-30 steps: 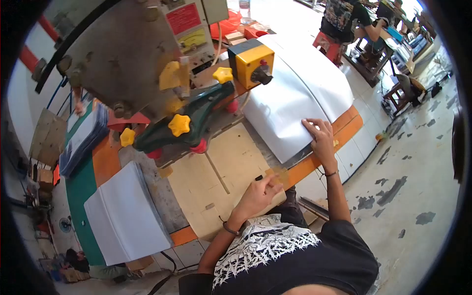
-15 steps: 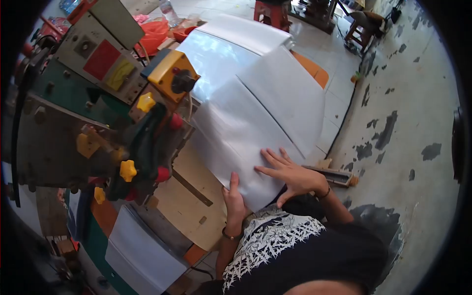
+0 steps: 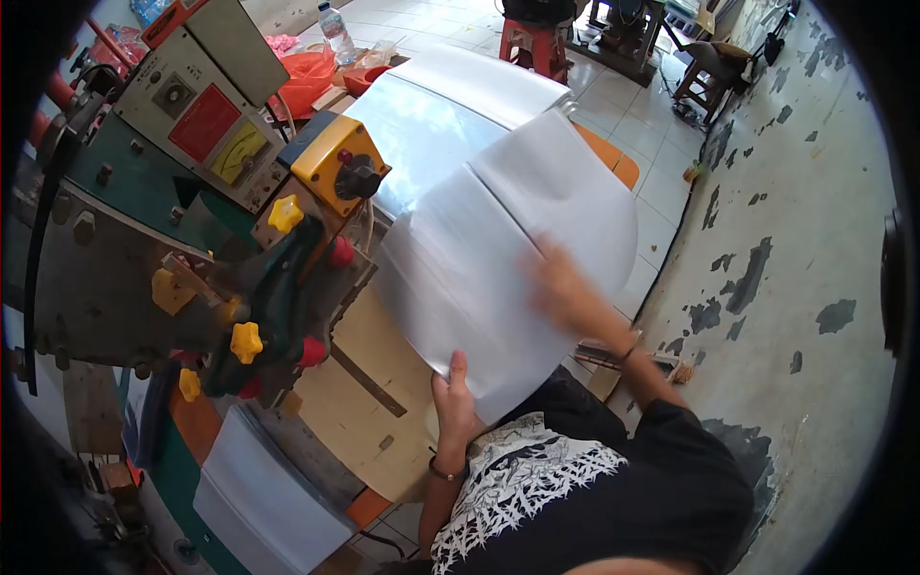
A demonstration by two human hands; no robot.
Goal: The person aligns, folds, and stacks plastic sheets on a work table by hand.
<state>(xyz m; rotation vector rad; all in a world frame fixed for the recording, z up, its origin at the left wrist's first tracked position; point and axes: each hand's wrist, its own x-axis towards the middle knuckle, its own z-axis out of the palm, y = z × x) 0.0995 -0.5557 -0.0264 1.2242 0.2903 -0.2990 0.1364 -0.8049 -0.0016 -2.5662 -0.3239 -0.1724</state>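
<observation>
A large, whitish translucent plastic sheet with a dark straight line across it slants over the wooden work board. My left hand grips its lower left edge, thumb on top and fingers hidden underneath. Over the middle of the sheet, near the dark line, is my right hand, smeared by motion; its fingers cannot be made out. Beyond the sheet lies a stack of similar glossy plastic sheets.
A machine with a gauge panel, yellow star knobs and a yellow switch box stands close on the left. More plastic sheets lie at lower left. The peeling wall runs along the right; a red stool is behind.
My right hand has moved up and away from the lower part of the sheet, from spread fingers to a blur. The sheet lies flatter, its bulge gone; my left hand keeps its grip.
</observation>
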